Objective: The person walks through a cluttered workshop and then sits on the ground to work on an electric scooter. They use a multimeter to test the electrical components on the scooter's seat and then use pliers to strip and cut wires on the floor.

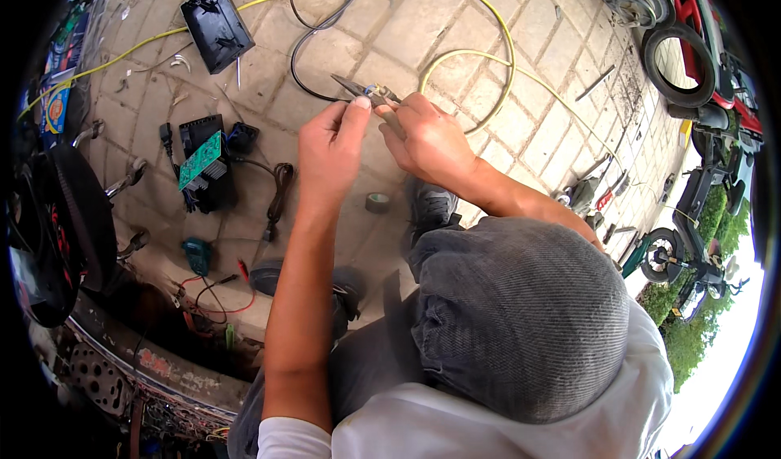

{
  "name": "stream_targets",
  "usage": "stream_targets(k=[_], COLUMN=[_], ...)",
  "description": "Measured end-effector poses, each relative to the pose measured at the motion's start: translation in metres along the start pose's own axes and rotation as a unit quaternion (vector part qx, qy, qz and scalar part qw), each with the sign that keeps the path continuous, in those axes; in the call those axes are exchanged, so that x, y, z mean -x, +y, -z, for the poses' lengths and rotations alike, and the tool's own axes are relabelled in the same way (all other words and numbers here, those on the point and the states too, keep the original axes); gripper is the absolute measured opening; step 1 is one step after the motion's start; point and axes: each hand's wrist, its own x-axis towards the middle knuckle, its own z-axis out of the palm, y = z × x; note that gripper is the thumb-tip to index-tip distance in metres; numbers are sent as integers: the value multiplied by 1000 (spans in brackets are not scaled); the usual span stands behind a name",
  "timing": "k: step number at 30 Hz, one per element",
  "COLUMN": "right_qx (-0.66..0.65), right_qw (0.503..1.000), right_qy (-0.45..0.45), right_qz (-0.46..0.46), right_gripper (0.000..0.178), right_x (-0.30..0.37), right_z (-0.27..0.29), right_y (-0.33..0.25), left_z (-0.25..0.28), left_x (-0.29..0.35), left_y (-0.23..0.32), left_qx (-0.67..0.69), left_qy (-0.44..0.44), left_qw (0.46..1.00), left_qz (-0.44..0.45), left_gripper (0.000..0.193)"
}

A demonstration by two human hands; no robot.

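My left hand [332, 138] is closed, thumb and finger pinching the end of a black cable [303, 85]. The cable loops in from the top. My right hand [431, 138] is wrapped round a pointed, dark-jawed tool that looks like long-nose pliers [351, 87]. The jaws cross just beyond my left thumb at the cable's end. Most of the handles is hidden in my right palm. A small bluish-white spot shows between thumb and jaws, too small to name. Both hands are close together above the paving.
Left lie an open black plastic case [232, 32], a green circuit board [202, 162] in black housing and a coiled power cord [282, 187]. Nearer are a tape roll [377, 203] and red-black leads [244, 272]. A yellow cable [508, 48] loops ahead. Right stand tyres [706, 77] and motorbikes.
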Motion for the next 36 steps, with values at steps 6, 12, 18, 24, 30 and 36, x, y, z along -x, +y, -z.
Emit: stream_targets(k=[6,12,18,24,30,36], right_qx=[-549,-737,-818,-795,-780,-843], right_qw=[757,574,428,456,442,447], right_qy=[-185,-290,-339,-353,-405,-286], right_qz=[-302,-208,-183,-190,-177,-88], right_gripper=[34,34,39,43,45,40], right_x=[-11,-3,4,3,1,-9], right_z=[34,49,51,66,59,65], right_y=[10,11,13,11,23,2], left_z=[103,58,-3,-18,-26,-31], left_x=[-69,-50,-10,1,8,6], left_y=[56,68,9,16,15,0], left_qx=[75,-5,197,92,109,27], left_qy=[277,-46,-167,-53,-15,28], left_qw=[944,997,966,990,990,984], left_qz=[-160,-66,-7,-89,-91,-171], left_gripper=[31,49,25,15,11,12])
